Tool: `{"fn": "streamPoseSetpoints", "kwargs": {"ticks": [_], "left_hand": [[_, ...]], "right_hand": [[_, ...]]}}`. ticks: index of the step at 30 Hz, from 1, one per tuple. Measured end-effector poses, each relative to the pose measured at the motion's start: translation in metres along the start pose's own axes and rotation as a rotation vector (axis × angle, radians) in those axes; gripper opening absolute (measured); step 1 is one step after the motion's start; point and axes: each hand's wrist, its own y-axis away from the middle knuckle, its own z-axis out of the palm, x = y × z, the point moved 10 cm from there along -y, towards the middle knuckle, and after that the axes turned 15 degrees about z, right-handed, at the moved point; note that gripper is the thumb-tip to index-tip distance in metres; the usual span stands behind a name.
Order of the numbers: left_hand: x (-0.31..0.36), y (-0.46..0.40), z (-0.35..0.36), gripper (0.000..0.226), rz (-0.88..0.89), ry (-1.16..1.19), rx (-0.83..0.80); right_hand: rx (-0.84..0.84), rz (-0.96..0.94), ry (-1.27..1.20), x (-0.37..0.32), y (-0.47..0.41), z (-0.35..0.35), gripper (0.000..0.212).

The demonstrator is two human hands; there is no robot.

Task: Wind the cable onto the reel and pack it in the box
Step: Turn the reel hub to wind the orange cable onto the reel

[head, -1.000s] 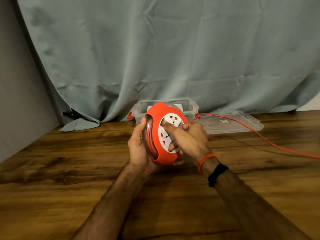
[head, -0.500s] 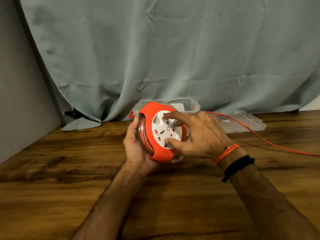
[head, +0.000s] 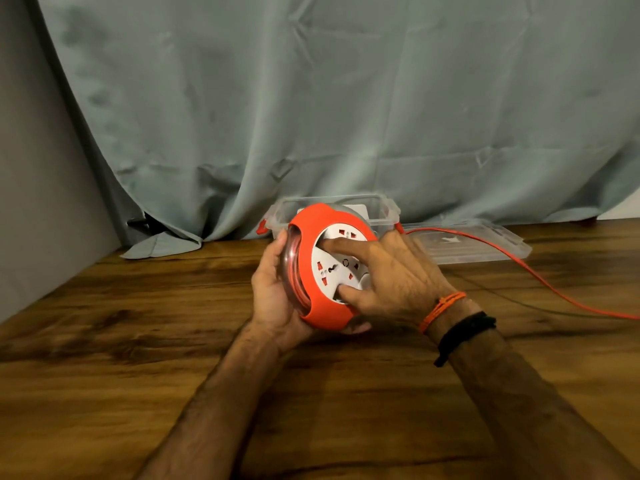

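Note:
An orange cable reel (head: 313,233) with a white socket face (head: 334,268) stands on edge above the wooden table. My left hand (head: 273,292) cups its back and underside, next to the clear rim with orange cable wound inside. My right hand (head: 391,275) lies across the socket face, index finger and thumb pressed into it. The loose orange cable (head: 540,282) runs from behind the reel to the right, off the frame. Behind the reel sits the open clear plastic box (head: 377,209), partly hidden by it.
The box's clear lid (head: 485,244) lies flat on the table to the right of the box. A grey-green curtain (head: 311,116) hangs behind and drapes onto the table. A grey wall (head: 38,202) borders the left side.
My right hand has turned clockwise on the socket face, from a tucked fist to spread fingers. The white face has rotated with it. The reel sits slightly further left.

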Motion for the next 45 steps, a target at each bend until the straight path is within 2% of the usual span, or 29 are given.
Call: {"fn": "streamPoseSetpoints", "kwargs": {"ticks": [4,8,13,16,18,22,24,26,28,30,33,35,38,45], "left_hand": [[0.007,-0.003,0.002,0.072,0.088,0.011,0.001],[0.016,-0.003,0.006,0.067,0.220,-0.010,0.075],[0.015,-0.004,0.006,0.073,0.229,-0.080,0.089],[0.010,-0.006,0.006,0.075,0.198,-0.114,0.065],[0.009,-0.006,0.007,0.074,0.196,-0.104,0.059],[0.009,-0.006,0.000,0.072,0.167,-0.058,0.075],[0.007,-0.006,-0.002,0.073,0.133,-0.051,0.068],[0.006,-0.004,-0.002,0.075,0.089,-0.039,0.039],[0.005,-0.004,-0.005,0.077,0.066,-0.015,0.040],[0.006,-0.004,-0.009,0.078,0.062,-0.013,0.058],[0.005,-0.005,-0.007,0.077,0.064,-0.004,0.036],[0.005,-0.005,-0.006,0.074,0.074,0.025,0.037],[0.006,-0.005,-0.004,0.072,0.081,0.026,0.038],[0.003,0.000,-0.002,0.074,0.023,-0.015,0.019]], "right_hand": [[0.052,0.097,-0.070,0.003,0.000,-0.003,0.064],[0.115,0.419,-0.458,0.027,-0.001,-0.001,0.068],[-0.058,0.751,-0.836,0.045,0.004,0.040,0.059],[-0.199,0.871,-1.090,0.047,0.010,0.055,0.053],[-0.259,0.917,-1.156,0.046,0.015,0.058,0.054],[-0.341,0.836,-1.156,0.032,0.013,0.052,0.048],[-0.327,0.775,-1.018,0.034,0.008,0.044,0.046],[-0.180,0.694,-0.768,0.044,-0.001,0.026,0.045],[0.061,0.621,-0.544,0.054,-0.005,-0.002,0.036],[0.185,0.485,-0.440,0.047,-0.007,-0.021,0.037],[0.198,0.224,-0.324,0.023,-0.008,-0.027,0.048],[0.183,0.131,-0.234,0.013,-0.007,-0.023,0.056],[0.147,0.072,-0.156,0.006,-0.005,-0.018,0.062],[0.111,0.038,-0.167,0.004,-0.004,-0.007,0.065]]}}
